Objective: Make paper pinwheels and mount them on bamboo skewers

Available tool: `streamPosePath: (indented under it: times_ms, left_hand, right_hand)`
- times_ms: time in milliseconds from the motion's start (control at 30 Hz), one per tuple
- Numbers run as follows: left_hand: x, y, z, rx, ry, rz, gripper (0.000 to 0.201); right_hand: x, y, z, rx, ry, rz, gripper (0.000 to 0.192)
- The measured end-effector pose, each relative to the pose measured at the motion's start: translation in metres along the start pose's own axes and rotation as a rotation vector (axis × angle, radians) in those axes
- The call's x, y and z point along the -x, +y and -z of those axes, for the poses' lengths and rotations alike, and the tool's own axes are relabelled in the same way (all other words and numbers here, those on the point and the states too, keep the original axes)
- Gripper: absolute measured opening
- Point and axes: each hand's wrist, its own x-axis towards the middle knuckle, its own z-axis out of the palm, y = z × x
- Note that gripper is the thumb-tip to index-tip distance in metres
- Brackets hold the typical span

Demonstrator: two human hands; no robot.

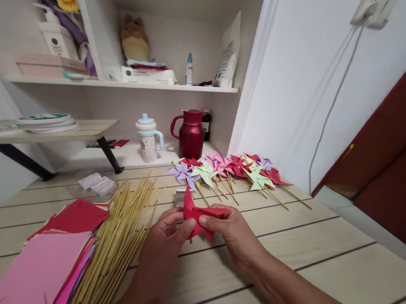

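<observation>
Head view shows both hands meeting over the wooden surface [321,255], each pinching the same folded red paper [200,213]. Left hand [168,236] grips its lower left part between thumb and fingers; right hand [230,231] pinches the right flap, thumb on top. One pointed flap stands up, the long fold running left to right between the hands. Bamboo sticks [122,239] lie just left of the paper, finished pinwheels [229,170] beyond it.
</observation>
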Motion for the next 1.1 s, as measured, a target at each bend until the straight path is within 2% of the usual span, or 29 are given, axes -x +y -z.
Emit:
streamPosePath:
  times_ms: [133,300,833,1000,1100]
  left_hand:
    - [0.005,0.009,-0.001,-0.006,0.024,0.091,0.028]
    - [0.005,0.008,-0.001,-0.040,0.096,0.117,0.025]
    - [0.005,-0.005,-0.005,-0.051,0.151,-0.001,0.022]
    - [0.003,-0.008,-0.006,-0.058,0.189,0.000,0.021]
    - [0.003,-0.007,-0.006,-0.058,0.170,0.012,0.022]
  right_hand:
    - [0.001,-0.002,-0.002,0.013,0.011,-0.028,0.028]
    - [0.002,0.001,0.000,0.040,-0.033,-0.063,0.028]
    - [-0.003,0.007,0.005,0.131,-0.041,-0.102,0.036]
    - [-0.001,0.007,0.007,0.126,-0.118,-0.063,0.036]
    - [0.000,0.007,0.008,0.118,-0.135,-0.054,0.037]
